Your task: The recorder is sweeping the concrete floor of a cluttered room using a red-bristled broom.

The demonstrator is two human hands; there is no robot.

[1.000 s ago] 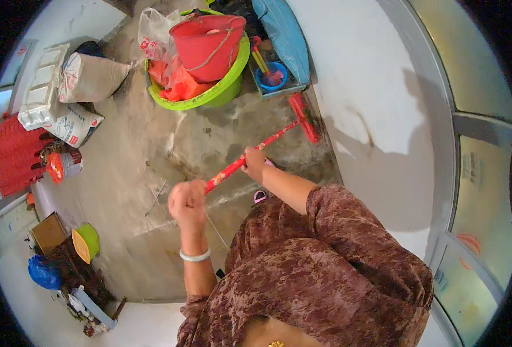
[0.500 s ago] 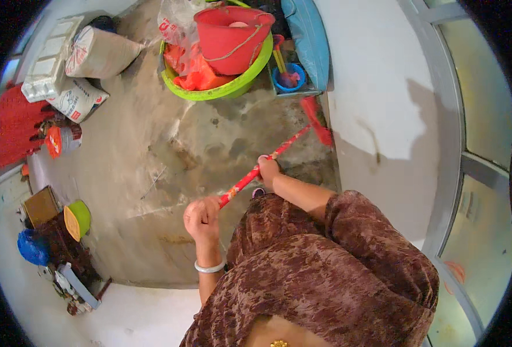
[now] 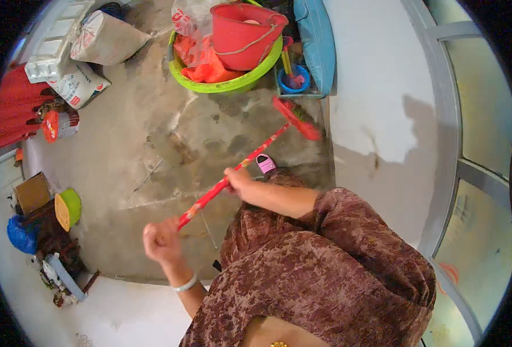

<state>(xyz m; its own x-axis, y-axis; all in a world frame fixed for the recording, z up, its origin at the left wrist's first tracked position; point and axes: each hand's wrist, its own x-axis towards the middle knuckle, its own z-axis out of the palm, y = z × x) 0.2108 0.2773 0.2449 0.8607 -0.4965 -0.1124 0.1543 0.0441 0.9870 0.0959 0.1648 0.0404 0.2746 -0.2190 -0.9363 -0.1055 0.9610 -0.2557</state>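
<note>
Nearest, at eight o'clock from the view's centre, the left hand (image 3: 162,238) is blurred but looks curled around the top end of the red broom (image 3: 215,194); how tightly, I can't tell. Closer to the centre, the right hand (image 3: 240,184) grasps the shaft farther down, with the shaft slanting away toward one o'clock. A pink shoe (image 3: 266,164) sits just beyond that hand, so strokes are best kept clear of it. The broom head (image 3: 296,119) is at one o'clock over the stained floor (image 3: 111,191); whether its bristles press down evenly doesn't show. I'd keep it flat, letting the upper hand pivot and the lower one steer. Farther, around twelve, the lime-green basin (image 3: 221,88) and blue bowl (image 3: 295,89) probably call for short, controlled pulls.
</note>
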